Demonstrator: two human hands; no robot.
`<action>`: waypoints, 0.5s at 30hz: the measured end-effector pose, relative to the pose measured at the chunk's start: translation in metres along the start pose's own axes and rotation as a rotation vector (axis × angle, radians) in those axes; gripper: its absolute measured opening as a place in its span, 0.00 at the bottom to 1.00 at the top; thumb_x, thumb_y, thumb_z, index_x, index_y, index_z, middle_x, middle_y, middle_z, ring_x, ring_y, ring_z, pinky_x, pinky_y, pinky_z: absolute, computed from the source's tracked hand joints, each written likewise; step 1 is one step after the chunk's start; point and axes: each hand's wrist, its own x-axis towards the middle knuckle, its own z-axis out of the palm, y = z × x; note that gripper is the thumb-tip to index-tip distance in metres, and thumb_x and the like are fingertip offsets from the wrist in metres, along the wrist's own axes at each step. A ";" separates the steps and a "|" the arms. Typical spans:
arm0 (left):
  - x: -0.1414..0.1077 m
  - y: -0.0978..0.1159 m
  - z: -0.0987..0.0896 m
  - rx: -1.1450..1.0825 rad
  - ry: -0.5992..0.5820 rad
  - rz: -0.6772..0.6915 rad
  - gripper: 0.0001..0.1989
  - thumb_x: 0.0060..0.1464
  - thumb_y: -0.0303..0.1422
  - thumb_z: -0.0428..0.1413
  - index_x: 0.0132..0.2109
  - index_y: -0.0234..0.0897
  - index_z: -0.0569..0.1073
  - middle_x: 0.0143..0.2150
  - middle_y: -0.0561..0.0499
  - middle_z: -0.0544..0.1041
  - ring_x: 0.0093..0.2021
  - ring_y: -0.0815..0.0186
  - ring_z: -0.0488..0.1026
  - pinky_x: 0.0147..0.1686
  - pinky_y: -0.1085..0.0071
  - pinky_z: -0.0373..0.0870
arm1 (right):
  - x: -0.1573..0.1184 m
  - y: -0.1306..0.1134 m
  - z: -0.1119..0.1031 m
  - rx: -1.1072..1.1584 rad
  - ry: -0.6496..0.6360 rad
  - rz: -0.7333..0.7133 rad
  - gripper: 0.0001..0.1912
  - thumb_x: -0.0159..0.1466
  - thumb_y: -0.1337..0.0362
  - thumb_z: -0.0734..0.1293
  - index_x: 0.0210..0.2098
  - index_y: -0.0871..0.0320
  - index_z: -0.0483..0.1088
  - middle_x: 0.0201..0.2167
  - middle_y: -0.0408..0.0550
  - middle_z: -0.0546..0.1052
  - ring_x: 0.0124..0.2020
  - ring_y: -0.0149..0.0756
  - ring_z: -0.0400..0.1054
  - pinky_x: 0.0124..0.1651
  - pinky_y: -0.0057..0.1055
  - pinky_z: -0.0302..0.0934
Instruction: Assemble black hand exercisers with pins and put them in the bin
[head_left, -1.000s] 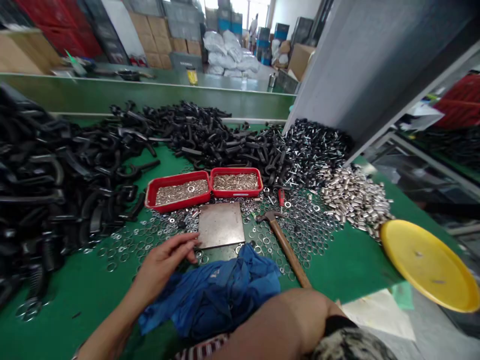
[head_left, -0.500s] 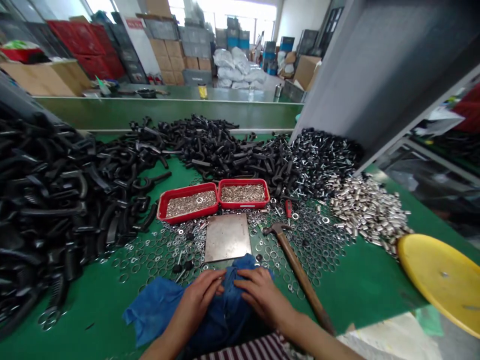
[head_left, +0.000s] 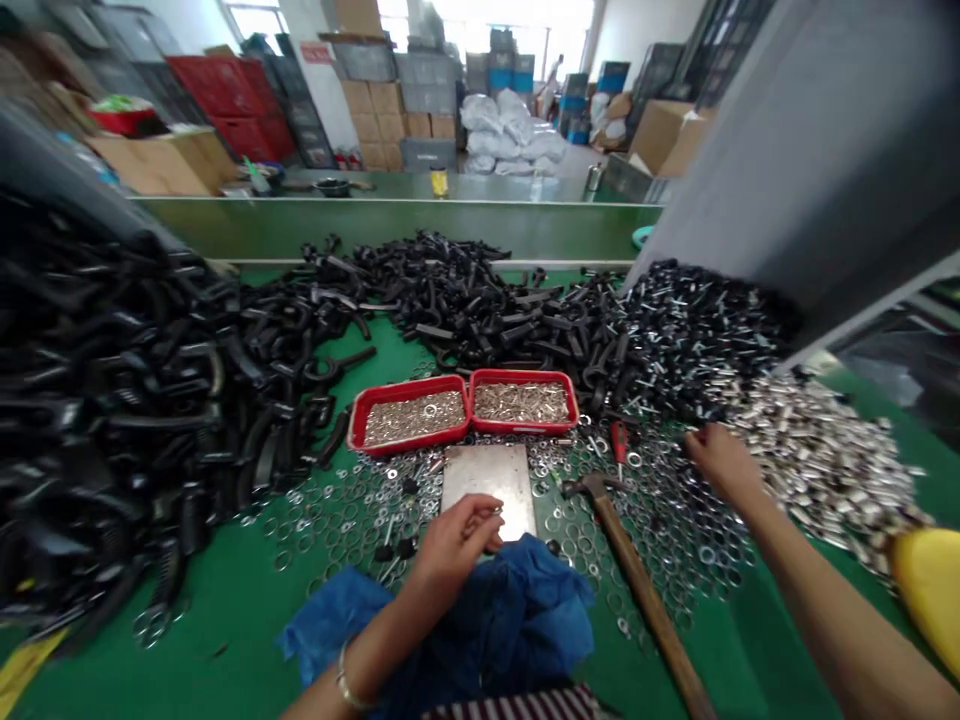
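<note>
Two bare hands: the left hand, curled beside the steel plate, hides any hold; the right hand, loosely open, holds nothing visible above the washers.

No wording can be read clearly anywhere. Far ahead of the left hand and the right hand, a small red sign on a white pillar shows pale characters, too small and blurred to make out. Beyond both hands, a yellow canister on the far bench and the grey crates show nothing legible either.
</note>
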 end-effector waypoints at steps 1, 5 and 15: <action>0.006 0.001 0.003 -0.071 0.004 -0.028 0.15 0.56 0.41 0.59 0.45 0.36 0.74 0.30 0.50 0.79 0.30 0.63 0.79 0.35 0.67 0.76 | -0.003 -0.007 0.001 -0.003 0.010 -0.005 0.12 0.65 0.59 0.63 0.34 0.63 0.71 0.31 0.68 0.74 0.38 0.56 0.70 0.39 0.47 0.56; 0.025 0.003 0.008 -0.292 0.006 -0.100 0.18 0.53 0.42 0.61 0.43 0.32 0.73 0.29 0.48 0.79 0.27 0.65 0.78 0.32 0.69 0.74 | -0.043 -0.055 0.009 0.232 -0.070 -0.274 0.13 0.66 0.55 0.62 0.42 0.58 0.70 0.44 0.68 0.73 0.56 0.60 0.59 0.55 0.55 0.48; 0.017 0.013 -0.005 -0.389 -0.027 -0.135 0.19 0.51 0.42 0.63 0.42 0.32 0.73 0.28 0.50 0.78 0.28 0.65 0.78 0.33 0.68 0.75 | -0.158 -0.179 0.030 1.131 -1.098 -0.258 0.17 0.63 0.48 0.68 0.38 0.56 0.69 0.29 0.42 0.73 0.31 0.32 0.66 0.36 0.29 0.60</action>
